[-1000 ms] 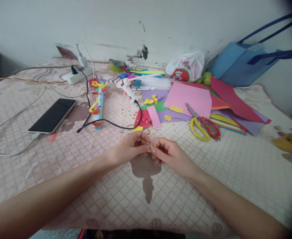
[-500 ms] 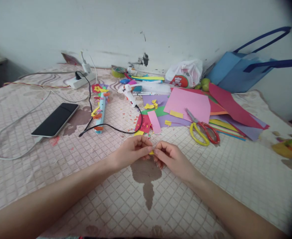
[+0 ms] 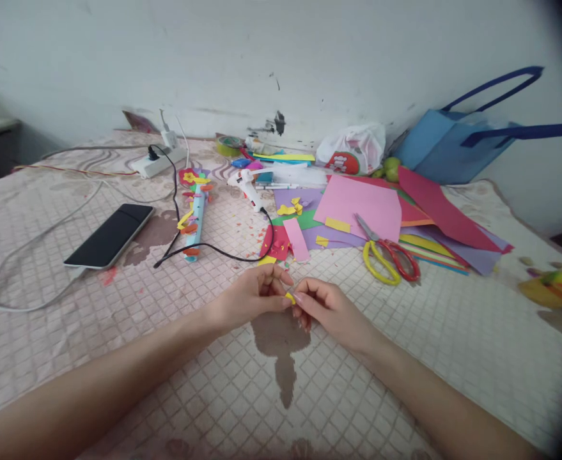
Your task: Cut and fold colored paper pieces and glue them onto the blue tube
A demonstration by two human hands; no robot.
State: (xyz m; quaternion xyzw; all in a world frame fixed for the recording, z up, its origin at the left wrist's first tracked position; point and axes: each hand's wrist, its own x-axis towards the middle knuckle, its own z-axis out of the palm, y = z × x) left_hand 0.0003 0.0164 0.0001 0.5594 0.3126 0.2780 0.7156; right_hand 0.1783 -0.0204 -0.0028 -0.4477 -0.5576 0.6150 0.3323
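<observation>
A small yellow paper piece (image 3: 290, 298) is pinched between the fingertips of both hands, above a brown patch of the patterned tablecloth. My left hand (image 3: 254, 295) grips it from the left with thumb and fingers. From the right, my right hand (image 3: 323, 303) holds its other side, thumb against it. Just beyond the hands lie red paper (image 3: 275, 241) strewn with scraps and a pink strip (image 3: 296, 239). Yellow paper pieces (image 3: 291, 207) rest on purple paper farther back. A light blue strip (image 3: 195, 220) with colourful paper curls and a red flower stands out to the left.
Scissors (image 3: 381, 252) with yellow and red handles lie right of the hands, beside stacked coloured paper (image 3: 362, 204). A white glue gun (image 3: 249, 190) trails a black cord. A phone (image 3: 109, 236), power strip (image 3: 158, 161) and blue bag (image 3: 448, 145) surround the work area.
The yellow piece has tilted slightly between my fingertips, and my fingers have shifted a little around it. The whole view has moved slightly, with the background objects lower in the picture.
</observation>
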